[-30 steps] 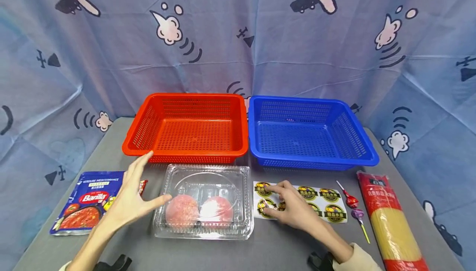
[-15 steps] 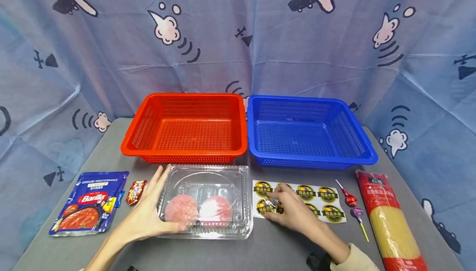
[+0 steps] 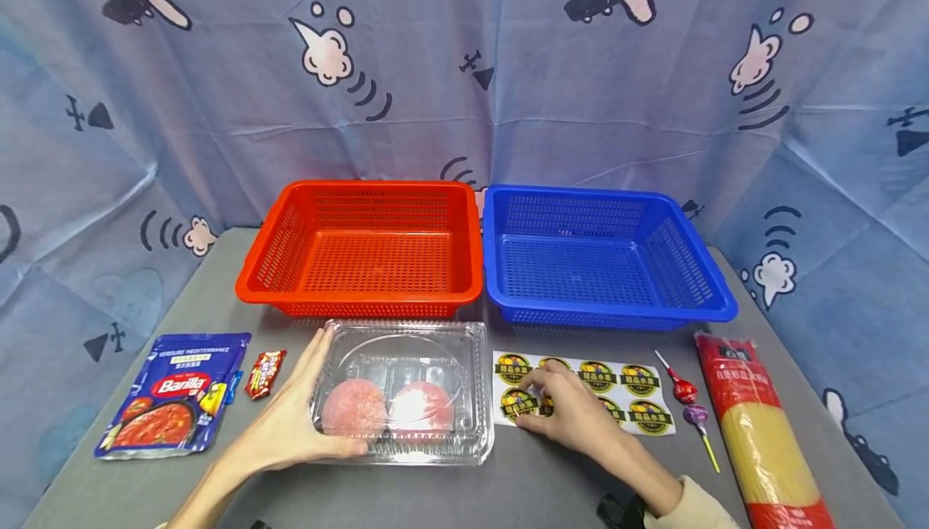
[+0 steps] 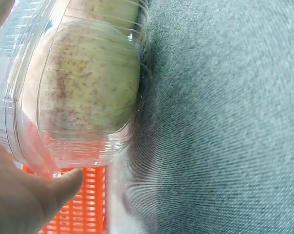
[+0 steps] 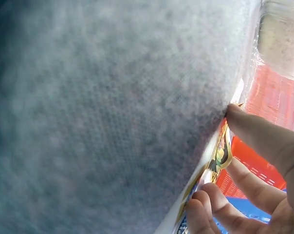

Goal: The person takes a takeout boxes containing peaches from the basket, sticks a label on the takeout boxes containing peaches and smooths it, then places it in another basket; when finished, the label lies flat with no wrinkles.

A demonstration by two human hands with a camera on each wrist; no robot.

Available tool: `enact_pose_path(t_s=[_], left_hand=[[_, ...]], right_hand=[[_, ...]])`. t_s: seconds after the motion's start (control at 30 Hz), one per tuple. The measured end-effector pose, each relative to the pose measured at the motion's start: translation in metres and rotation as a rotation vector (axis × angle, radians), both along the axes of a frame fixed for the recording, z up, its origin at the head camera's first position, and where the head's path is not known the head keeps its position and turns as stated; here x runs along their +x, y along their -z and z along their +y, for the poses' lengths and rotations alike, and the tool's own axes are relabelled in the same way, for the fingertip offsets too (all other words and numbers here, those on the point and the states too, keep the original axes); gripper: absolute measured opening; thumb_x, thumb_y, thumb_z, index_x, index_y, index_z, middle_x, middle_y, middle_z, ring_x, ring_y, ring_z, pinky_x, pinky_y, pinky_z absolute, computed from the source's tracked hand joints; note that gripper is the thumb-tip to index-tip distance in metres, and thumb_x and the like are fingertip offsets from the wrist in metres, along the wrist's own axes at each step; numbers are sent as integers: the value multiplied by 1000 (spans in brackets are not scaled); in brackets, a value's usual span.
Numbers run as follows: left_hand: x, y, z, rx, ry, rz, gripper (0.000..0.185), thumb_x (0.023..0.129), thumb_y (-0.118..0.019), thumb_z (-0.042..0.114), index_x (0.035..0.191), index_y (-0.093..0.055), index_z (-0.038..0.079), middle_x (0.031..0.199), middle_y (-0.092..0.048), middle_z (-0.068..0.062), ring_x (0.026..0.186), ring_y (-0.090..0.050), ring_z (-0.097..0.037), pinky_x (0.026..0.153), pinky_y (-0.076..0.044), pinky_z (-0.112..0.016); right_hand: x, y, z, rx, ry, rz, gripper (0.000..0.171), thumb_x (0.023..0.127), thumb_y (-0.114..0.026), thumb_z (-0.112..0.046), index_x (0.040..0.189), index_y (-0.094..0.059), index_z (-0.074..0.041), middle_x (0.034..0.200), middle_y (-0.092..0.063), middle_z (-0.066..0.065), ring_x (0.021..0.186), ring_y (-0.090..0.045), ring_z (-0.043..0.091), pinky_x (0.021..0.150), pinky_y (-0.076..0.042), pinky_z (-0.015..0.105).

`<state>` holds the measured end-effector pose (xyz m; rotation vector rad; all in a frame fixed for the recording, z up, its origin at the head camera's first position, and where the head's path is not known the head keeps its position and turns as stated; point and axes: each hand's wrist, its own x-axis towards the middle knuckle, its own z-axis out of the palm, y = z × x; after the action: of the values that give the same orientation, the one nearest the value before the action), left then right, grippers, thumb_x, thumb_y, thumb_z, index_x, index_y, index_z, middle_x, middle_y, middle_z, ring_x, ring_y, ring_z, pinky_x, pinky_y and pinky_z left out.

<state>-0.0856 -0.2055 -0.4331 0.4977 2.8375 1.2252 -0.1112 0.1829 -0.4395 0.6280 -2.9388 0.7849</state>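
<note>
Our left hand (image 3: 286, 432) lies with straight fingers against the left side of the clear clamshell box (image 3: 406, 390), which sits on the grey bench (image 3: 537, 489) just before the red basket (image 3: 363, 248). Our right hand (image 3: 573, 412) has its grip pinched on a sticker's edge on the sticker sheet (image 3: 639, 400), just right of the box.

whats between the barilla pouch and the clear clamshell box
In the head view, a small red candy wrapper and the left hand, which rests against the clamshell box.
</note>
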Motion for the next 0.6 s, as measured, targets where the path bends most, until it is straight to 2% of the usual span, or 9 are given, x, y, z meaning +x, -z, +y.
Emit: enact_pose_path(t_s=[0.27, 0.6], left_hand=[[-2, 1, 0, 11, 11, 5, 147, 58, -97, 47, 166, 1, 26, 171, -10, -23, 153, -22, -51, 113, -28, -77], [-3, 1, -1, 2, 28, 17, 145, 60, -96, 47, 166, 0, 24, 170, -12, -27, 141, -43, -52, 109, -39, -73]], right_hand=[[-2, -2, 2, -18, -16, -51, 37, 70, -94, -27, 100, -75, -15, 88, -67, -4, 82, -62, 10, 73, -50, 26], [-3, -3, 4, -59, -37, -102, 34, 70, -93, -15, 97, -73, -15, 83, -68, -6, 78, -61, 6, 71, -51, 23]])
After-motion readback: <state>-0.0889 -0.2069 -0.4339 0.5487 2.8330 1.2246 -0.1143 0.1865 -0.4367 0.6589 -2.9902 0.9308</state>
